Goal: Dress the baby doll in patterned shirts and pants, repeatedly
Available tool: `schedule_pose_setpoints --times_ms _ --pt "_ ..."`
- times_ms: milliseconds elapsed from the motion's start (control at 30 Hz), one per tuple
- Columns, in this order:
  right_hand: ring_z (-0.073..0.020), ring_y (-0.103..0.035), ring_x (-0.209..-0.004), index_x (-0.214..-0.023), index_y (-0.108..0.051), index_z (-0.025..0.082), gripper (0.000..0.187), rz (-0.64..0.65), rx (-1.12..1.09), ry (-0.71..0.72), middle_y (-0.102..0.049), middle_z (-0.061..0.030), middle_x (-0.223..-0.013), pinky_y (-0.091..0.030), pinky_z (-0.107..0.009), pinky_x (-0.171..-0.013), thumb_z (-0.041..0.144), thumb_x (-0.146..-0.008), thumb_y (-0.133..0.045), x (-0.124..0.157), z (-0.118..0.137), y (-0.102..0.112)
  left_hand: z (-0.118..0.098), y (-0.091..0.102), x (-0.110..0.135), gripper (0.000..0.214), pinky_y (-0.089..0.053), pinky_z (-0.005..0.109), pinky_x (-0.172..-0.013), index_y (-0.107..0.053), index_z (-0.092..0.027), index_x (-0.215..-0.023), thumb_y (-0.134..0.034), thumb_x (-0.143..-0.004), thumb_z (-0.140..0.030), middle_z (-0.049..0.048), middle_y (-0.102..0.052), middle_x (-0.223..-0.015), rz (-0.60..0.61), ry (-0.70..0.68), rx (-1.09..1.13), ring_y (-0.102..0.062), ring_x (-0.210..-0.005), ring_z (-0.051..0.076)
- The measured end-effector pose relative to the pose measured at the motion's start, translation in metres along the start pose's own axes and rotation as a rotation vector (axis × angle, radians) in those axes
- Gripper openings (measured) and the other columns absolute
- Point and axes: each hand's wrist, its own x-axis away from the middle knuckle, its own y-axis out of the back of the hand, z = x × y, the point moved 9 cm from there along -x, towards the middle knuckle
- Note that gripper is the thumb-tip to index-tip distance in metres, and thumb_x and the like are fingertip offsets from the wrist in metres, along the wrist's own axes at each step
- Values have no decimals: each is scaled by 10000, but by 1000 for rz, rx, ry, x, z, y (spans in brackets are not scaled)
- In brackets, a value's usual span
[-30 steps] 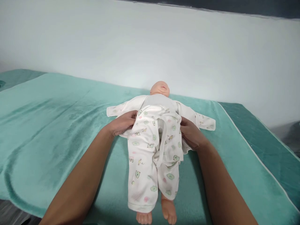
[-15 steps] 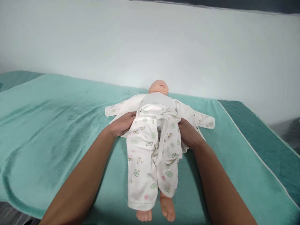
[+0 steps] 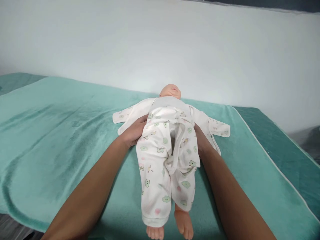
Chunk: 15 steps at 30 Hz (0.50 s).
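Note:
A baby doll [image 3: 170, 91] lies on its back, head at the far end and bare feet toward me. It wears white printed baby pants [image 3: 156, 160], with a light trim hanging loose at the crotch. A white baby jacket [image 3: 140, 110] spreads beneath it, sleeves out to both sides. My left hand [image 3: 136, 131] closes on the left side of the pants near the hip, its fingertips tucked behind the cloth. On the opposite side, my right hand [image 3: 200, 138] grips the pants at the hip; most of its fingers are hidden by the fabric.
A green plush blanket [image 3: 62, 133] covers the surface under the doll, with wrinkles on the left. Darker green cloth [image 3: 272, 146] shows at the right. Behind the doll's head rises a white wall [image 3: 150, 43].
Both hands have shifted slightly up and right with the waist of the pants. The doll's legs and feet sit a little further right in view.

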Motion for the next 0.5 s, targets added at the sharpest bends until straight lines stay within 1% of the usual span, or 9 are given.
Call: schedule_pose_setpoints --times_ms 167,233,300,400,500 --pt "-320 -673 -1173 -1081 -739 277 483 15 -32 -26 -766 -49 -1203 -568 -447 -981 446 -648 -872 1 2 -1 2 1 0 589 -606 374 -915 -667 -241 -1331 -780 -762 -342 83 -783 -1143 9 4 58 -747 -1028 265" --pt "-318 -681 -1156 -1070 -739 281 484 10 -67 -54 -777 -41 -1166 -577 -450 -966 436 -633 -878 1 -1 0 5 3 -1 607 -617 364 -889 -646 -254 -1356 -777 -769 -339 78 -778 -1162 6 27 67 -748 -1030 263" --pt "-313 -685 -1151 -1067 -737 280 463 10 -91 -72 -781 -36 -1145 -580 -450 -958 430 -648 -864 0 -4 0 9 6 -1 623 -628 356 -853 -631 -264 -1372 -778 -770 -336 75 -775 -1173 5 52 64 -748 -1027 264" --pt "-310 -688 -1142 -1035 -743 269 416 -4 -77 -66 -787 -38 -1114 -580 -446 -953 417 -662 -852 -2 -5 2 10 9 -2 634 -630 347 -842 -630 -271 -1372 -789 -760 -319 70 -771 -1187 10 58 61 -745 -1036 266" --pt "-318 -692 -1120 -987 -749 256 392 -20 -51 -43 -795 -42 -1065 -577 -452 -945 403 -641 -861 -2 -4 5 9 10 -3 615 -620 349 -878 -643 -273 -1355 -790 -759 -311 65 -769 -1195 14 41 63 -736 -1062 267"
